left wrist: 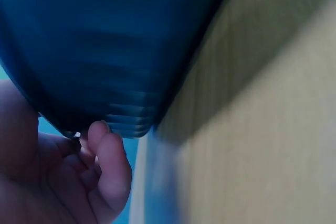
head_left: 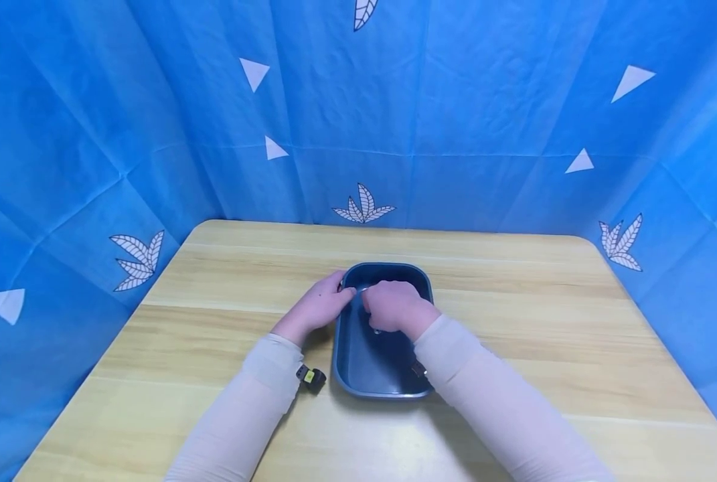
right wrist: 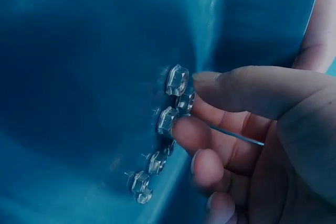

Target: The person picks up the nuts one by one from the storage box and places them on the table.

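A deep blue rectangular tray [head_left: 377, 368] with rounded corners stands on the wooden table. My left hand [head_left: 320, 302] grips its far left wall, thumb over the rim and fingers outside. In the left wrist view those fingers [left wrist: 113, 169] curl against the ribbed outer wall. Inside the tray, my right hand [head_left: 397, 308] is low with its fingers bent. The right wrist view shows several small clear faceted pieces, which look like push pins [right wrist: 167, 120], in a crooked row. My right thumb and fingertips are right at the upper ones; whether they pinch one I cannot tell.
The pale wooden table [head_left: 545, 321] reaches out on both sides of the tray. Blue cloth [head_left: 466, 100] with white leaves and triangles hangs behind it and at both sides. A small black device [head_left: 312, 379] sits at my left wrist.
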The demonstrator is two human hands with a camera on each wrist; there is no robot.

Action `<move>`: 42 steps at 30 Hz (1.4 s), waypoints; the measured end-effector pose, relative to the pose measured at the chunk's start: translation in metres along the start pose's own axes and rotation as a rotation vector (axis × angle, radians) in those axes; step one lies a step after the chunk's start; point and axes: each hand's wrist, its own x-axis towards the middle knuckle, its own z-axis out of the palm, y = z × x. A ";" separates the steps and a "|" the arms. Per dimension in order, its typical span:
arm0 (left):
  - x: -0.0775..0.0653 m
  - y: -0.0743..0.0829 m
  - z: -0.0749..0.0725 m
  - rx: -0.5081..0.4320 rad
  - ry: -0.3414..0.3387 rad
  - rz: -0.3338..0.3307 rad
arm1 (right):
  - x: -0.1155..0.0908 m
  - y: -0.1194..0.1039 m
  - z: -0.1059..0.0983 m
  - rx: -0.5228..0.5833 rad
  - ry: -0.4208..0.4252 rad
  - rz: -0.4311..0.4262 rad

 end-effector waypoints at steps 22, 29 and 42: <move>-0.019 0.010 0.012 0.055 -0.026 -0.050 | 0.004 0.000 0.006 -0.017 0.003 0.019; -0.017 0.009 0.010 0.052 -0.024 -0.048 | 0.004 0.001 0.001 -0.005 -0.003 -0.008; -0.016 0.006 0.010 0.051 -0.021 -0.032 | 0.000 0.005 -0.009 0.060 0.022 -0.059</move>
